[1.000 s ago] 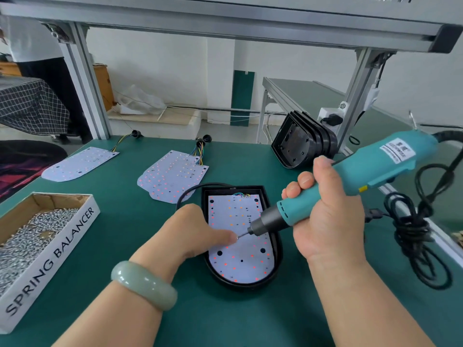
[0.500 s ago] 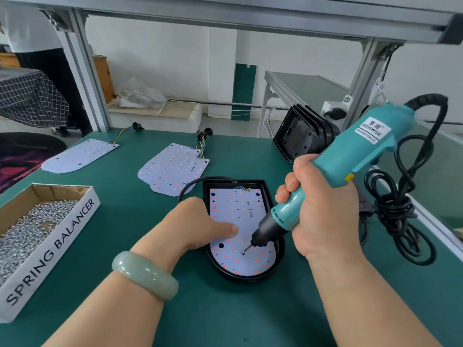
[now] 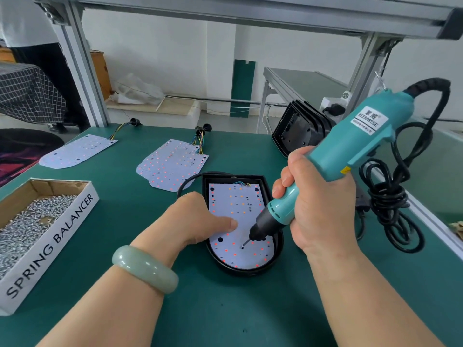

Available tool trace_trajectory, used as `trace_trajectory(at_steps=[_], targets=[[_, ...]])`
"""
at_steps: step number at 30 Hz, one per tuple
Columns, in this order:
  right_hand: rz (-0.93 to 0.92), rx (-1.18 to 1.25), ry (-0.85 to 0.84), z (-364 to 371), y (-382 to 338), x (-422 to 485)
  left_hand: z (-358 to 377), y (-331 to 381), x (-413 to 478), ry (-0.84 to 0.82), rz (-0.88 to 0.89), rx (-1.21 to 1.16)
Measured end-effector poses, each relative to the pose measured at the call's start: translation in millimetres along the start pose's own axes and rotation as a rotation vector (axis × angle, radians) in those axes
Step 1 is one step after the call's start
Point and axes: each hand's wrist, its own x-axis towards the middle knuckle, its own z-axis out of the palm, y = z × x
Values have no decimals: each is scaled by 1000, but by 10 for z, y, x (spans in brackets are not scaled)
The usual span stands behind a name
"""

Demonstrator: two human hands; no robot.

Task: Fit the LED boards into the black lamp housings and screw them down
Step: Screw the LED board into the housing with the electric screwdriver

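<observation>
Under L hand (image 3: 198,221): LED board (image 3: 238,199)

Left hand (image 3: 198,221) fisted, thumb out; right hand (image 3: 320,209) grips screwdriver (image 3: 350,149).

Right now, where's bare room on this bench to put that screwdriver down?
Bare mat lies along the near edge, below the lamp housing, and between it and the screw box. Crowded: coiled cable on the right, LED boards and stacked housings behind.

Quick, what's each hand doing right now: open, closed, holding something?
Left hand: closed fist, thumb pressing on the white LED board in the black lamp housing.
Right hand: closed around the teal electric screwdriver, bit tip on that board.
</observation>
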Motion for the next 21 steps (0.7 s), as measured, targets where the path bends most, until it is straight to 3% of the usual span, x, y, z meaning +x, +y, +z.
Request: trace_trajectory(at_steps=[9, 16, 21], targets=[[48, 46, 15, -13, -12, 23, -19, 73, -62, -54, -7, -13], [-68, -8, -214, 53, 11, -65, 20, 166, -99, 53, 24, 121], [-55, 24, -215, 54, 13, -38, 30, 182, -86, 46, 26, 136]])
